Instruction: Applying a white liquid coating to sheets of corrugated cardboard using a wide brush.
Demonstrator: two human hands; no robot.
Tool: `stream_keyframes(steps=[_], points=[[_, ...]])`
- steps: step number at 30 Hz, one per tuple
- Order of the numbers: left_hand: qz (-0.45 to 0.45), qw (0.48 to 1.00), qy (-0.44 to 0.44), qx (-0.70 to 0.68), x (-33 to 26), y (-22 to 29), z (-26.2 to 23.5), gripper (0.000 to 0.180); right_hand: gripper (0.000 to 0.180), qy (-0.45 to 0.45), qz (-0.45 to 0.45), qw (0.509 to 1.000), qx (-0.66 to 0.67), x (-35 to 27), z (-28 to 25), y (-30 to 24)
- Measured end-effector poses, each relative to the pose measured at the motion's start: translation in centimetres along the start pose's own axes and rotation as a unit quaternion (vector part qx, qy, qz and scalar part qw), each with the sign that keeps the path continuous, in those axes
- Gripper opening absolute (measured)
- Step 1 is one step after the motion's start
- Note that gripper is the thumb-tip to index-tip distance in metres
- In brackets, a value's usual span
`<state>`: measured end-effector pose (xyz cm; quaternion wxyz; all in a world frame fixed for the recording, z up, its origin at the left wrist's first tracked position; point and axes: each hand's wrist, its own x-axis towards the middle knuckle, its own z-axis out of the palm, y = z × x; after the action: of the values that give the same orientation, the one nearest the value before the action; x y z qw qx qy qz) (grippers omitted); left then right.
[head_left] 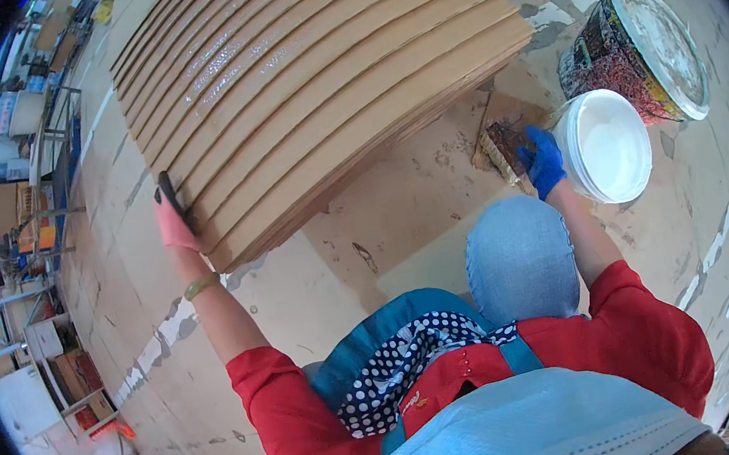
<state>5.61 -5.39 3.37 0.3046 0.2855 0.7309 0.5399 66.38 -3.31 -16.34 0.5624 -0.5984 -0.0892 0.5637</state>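
Observation:
A fanned stack of brown cardboard sheets [307, 100] lies ahead of me, each sheet's edge stepped back from the one below, with wet shiny patches toward the far side. My left hand [175, 216], in a pink and black glove, rests against the stack's near left corner with its fingers stretched along the edge. To the right of the stack, my right hand [542, 162] wears a blue glove and is closed on a wide brush [503, 149] with dark, brown-stained bristles. Its fingers partly hide the brush. Just beside that hand stands a white bucket [609, 147] with white inside.
A larger paint-smeared bucket [631, 57] with a whitish crusted top stands behind the white one. Stained cardboard [383, 234] covers the floor. Racks [47, 163] and boxes line the far left. My denim-covered knee [520, 255] is close below the right hand.

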Motion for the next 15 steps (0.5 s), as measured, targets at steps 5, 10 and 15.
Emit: stream_keyframes(steps=[5,10,15], points=[[0.111,0.924,0.197,0.31,2.2,-2.4,0.9,0.06,0.03,-0.004,0.007,0.999,0.042,1.8,-0.3,0.2],[0.099,0.914,0.19,0.343,1.7,-2.6,2.9,0.061,0.03,-0.053,0.009,0.998,0.044,0.2,1.4,-0.5],[0.183,0.863,0.157,0.443,7.2,-5.3,-1.1,0.055,0.031,-0.082,0.115,0.976,0.165,4.0,1.6,0.0]])
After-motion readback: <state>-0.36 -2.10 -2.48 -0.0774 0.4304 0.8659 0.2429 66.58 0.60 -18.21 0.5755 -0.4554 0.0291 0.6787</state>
